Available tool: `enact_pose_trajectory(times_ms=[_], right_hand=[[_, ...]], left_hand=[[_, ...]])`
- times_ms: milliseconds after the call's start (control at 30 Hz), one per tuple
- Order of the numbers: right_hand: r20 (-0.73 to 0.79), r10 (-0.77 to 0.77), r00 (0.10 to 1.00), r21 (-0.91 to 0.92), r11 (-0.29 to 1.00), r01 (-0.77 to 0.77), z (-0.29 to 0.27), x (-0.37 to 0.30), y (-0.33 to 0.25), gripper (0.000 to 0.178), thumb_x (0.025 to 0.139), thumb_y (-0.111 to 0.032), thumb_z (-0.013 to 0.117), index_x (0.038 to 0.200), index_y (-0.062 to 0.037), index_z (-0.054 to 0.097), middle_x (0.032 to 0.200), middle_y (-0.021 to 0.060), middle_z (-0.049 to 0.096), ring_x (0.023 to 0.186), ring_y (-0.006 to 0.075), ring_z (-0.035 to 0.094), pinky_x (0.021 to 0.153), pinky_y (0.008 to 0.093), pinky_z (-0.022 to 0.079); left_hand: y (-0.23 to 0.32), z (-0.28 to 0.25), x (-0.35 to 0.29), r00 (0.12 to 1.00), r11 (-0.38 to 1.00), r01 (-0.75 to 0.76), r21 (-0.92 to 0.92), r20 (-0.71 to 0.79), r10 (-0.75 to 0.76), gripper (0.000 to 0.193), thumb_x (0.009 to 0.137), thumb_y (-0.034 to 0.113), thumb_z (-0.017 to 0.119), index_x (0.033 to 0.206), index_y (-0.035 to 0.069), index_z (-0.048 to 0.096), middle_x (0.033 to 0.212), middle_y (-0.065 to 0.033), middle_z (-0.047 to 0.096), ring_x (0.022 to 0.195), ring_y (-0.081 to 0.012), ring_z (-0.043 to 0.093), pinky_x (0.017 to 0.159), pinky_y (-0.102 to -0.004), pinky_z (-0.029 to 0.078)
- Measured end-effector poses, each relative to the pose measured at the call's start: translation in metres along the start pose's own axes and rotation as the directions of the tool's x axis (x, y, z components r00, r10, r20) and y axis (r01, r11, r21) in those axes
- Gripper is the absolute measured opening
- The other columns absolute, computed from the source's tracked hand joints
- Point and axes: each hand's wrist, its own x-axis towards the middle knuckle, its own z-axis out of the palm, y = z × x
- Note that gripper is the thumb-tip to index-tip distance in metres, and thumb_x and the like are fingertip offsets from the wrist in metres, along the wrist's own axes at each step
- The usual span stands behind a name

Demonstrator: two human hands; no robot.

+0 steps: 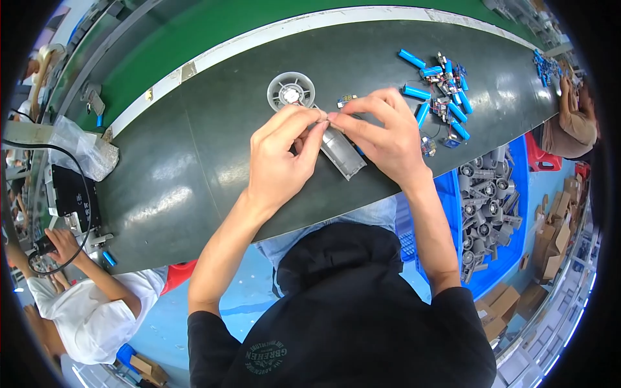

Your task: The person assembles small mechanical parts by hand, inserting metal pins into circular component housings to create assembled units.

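Left hand [281,152] and right hand [392,137] meet, fingertips bunched close — cannot tell what they grip. Grey fan housing [344,155] just beneath, on tabletop [162,184], ring end far. Blue cylinders [416,92] scattered right.

A dark worktable [226,97] spans a blue floor [240,294].

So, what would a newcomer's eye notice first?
Probably the bare left hand and right hand, close together at a grey tubular plastic housing, centrally. Then the bright blue cylindrical cells scattered to their right. Lower right, a blue plastic bin holds grey plastic parts.
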Motion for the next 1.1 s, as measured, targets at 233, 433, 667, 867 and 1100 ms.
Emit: enact_pose_trajectory(times_ms=[233,433,667,867,1100], right_hand=[[0.001,0.292,0.956,0.268,0.921,-0.282,0.003,-0.005,0.000,0.025,0.078,-0.005,0.078,0.103,-0.0076,0.076,0.095,0.0032,0.067,0.080,0.0159,0.058,0.070,0.0280,0.048],[0.149,0.733,0.664,0.132,0.650,-0.748,-0.012,-0.008,0.014,0.027,0.091,-0.013,0.069,0.116,-0.0027,0.071,0.090,0.0026,0.061,0.071,0.0091,0.048,0.061,0.0245,0.038],[0.203,0.650,0.733,0.189,0.708,-0.680,0.009,-0.007,-0.004,0.021,0.087,-0.010,0.074,0.103,0.0020,0.069,0.096,0.0046,0.066,0.082,0.0114,0.060,0.072,0.0255,0.050],[0.217,0.696,0.685,0.526,0.508,-0.682,0.026,-0.017,-0.018,0.025,0.090,-0.002,0.069,0.114,0.0032,0.064,0.101,0.0072,0.070,0.087,0.0104,0.064,0.081,0.0249,0.053],[0.116,0.624,0.773,0.505,0.633,-0.587,0.028,-0.021,-0.022,0.028,0.091,0.002,0.065,0.119,-0.0018,0.069,0.101,0.0067,0.069,0.087,0.0105,0.064,0.078,0.0240,0.052]], left_hand=[[-0.003,-0.002,-0.001,1.000,1.000,0.012,0.002,-0.011,-0.012,0.012,0.082,-0.008,0.070,0.093,-0.003,0.069,0.083,-0.0045,0.066,0.060,-0.0062,0.058,0.050,-0.0201,0.044],[-0.004,-0.001,0.003,0.998,0.997,-0.046,0.067,-0.030,0.048,0.012,0.079,-0.007,0.070,0.090,-0.002,0.068,0.082,-0.0025,0.064,0.053,-0.0035,0.049,0.046,-0.0199,0.035],[-0.005,0.005,0.002,0.993,0.985,-0.111,0.130,-0.033,0.117,0.014,0.077,-0.007,0.071,0.089,0.000,0.067,0.080,-0.0020,0.063,0.050,-0.0045,0.044,0.045,-0.0218,0.033],[-0.009,0.005,0.007,0.970,0.935,-0.238,0.263,0.011,0.243,0.018,0.073,-0.006,0.072,0.088,0.002,0.066,0.079,-0.0051,0.059,0.056,-0.0150,0.055,0.049,-0.0284,0.043],[-0.018,0.008,0.009,0.867,0.792,-0.478,0.380,0.057,0.495,0.024,0.065,-0.007,0.071,0.087,0.000,0.063,0.076,-0.0060,0.053,0.060,-0.0202,0.059,0.051,-0.0329,0.048]])
